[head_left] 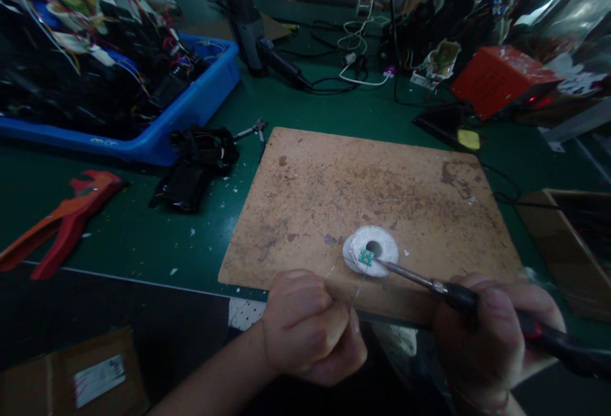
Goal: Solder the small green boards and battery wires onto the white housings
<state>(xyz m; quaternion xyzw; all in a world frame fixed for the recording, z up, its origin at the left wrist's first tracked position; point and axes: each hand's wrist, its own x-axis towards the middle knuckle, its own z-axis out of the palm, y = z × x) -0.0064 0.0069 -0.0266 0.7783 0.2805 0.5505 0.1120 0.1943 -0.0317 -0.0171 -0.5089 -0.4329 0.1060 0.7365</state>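
My right hand (496, 333) is closed around the dark handle of a soldering iron (410, 276). Its tip reaches the edge of a small green circuit board (366, 257), which rests on top of a white solder spool (389, 244). Below and left of the spool is my left hand (312, 327), closed with a thin strand of solder wire (359, 290) pinched in its fingers. The strand runs up toward the board. The spool lies on its side face near the front edge of a worn wooden board (324, 180).
Orange-red cutters (71, 219) and a black device (191, 168) lie left, before a blue bin (205, 98) full of wired parts. A heat gun (248, 28) stands behind. At right are a red soldering station (506, 79), an iron holder (443, 124) and an open box (563, 238).
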